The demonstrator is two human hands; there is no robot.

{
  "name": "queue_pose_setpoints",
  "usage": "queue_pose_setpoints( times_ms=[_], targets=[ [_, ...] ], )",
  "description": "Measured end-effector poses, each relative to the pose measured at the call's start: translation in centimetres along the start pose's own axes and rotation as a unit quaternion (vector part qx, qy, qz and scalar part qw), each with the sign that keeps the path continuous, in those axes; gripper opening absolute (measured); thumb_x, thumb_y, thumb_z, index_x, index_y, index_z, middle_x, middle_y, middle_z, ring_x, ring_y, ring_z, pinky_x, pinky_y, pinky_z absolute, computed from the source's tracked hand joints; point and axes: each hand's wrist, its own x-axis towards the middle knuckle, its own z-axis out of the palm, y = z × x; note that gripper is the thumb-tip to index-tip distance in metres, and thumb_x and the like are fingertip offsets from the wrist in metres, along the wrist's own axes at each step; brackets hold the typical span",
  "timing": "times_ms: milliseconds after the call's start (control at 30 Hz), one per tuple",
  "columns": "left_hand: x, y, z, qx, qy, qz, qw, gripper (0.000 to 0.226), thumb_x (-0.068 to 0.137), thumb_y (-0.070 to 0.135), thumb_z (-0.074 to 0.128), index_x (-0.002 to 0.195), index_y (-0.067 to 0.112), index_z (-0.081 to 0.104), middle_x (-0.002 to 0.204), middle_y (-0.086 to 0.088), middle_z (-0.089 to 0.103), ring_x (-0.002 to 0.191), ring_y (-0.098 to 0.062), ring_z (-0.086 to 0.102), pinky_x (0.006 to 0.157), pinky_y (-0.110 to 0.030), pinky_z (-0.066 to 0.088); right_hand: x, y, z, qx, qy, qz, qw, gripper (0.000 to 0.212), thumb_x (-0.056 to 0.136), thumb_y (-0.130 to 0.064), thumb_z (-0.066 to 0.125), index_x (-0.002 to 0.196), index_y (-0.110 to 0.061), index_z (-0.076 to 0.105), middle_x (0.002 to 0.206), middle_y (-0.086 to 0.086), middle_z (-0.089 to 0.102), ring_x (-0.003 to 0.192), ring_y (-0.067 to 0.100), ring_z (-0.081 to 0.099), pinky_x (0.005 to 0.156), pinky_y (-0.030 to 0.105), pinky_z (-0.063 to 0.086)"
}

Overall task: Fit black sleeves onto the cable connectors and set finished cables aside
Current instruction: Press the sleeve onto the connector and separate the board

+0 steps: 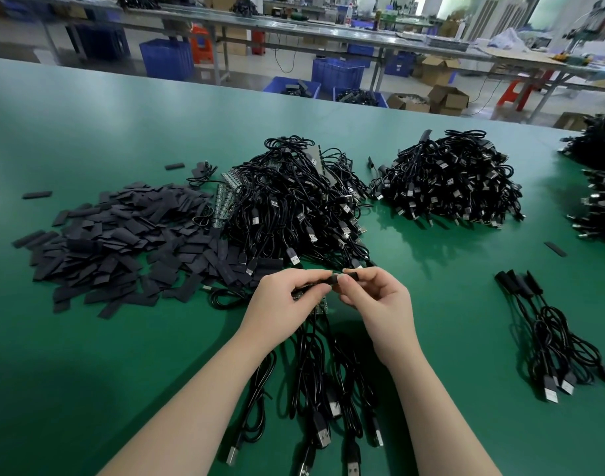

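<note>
Both hands, left hand (pixel 287 297) and right hand (pixel 376 297), pinch one black sleeve (pixel 342 279) lying left-right.

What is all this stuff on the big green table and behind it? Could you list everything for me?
table: one, green, fills the foreground
loose sleeves: a heap, too many to count, black, left on the table
middle cable pile: one, black, centre, beside the sleeves
right cable pile: one, black, right of centre
edge piles: black, far right, cut off by the frame
small bundle: a few cables, black, near right
near cables: several, black, under the hands
held sleeve: one, black, between both hands
crates: several, blue, on the floor behind
boxes: several, brown cardboard, floor behind
left hand: fingers pinch a cable end
right hand: fingers pinch the held sleeve
</note>
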Motion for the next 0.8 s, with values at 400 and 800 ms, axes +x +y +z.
queue_pose_setpoints(
  times_ms=[400, 800],
  targets=[
    [-0.15, 0.13, -0.18, -0.042, -0.015, -0.016, 0.999, 0.045, 0.078, 0.022, 0.08, 0.112, 0.048, 0.063, 0.104, 0.029, 0.069, 0.103, 0.006, 0.064, 0.094, -0.018, 0.05, -0.21, -0.03, 0.04, 0.037, -0.038, 0.037, 0.998, 0.011, 0.079, -0.028, 0.076, 0.09, -0.027, 0.076, 0.08, 0.002, 0.074, 0.069, 0.013, 0.063, 0.067, 0.023, 0.052],
    [-0.27, 0.52, -0.21, -0.007, -0.016, 0.004, 1.0, 0.046, 0.081, 0.025, 0.078, 0.12, 0.042, 0.064, 0.112, 0.021, 0.065, 0.102, 0.009, 0.062, 0.09, -0.008, 0.045, -0.33, 0.05, 0.36, 0.064, -0.054, 0.043, 0.996, 0.013, 0.086, -0.014, 0.074, 0.087, -0.027, 0.077, 0.078, 0.004, 0.072, 0.065, 0.012, 0.06, 0.068, 0.021, 0.053]
  ],
)
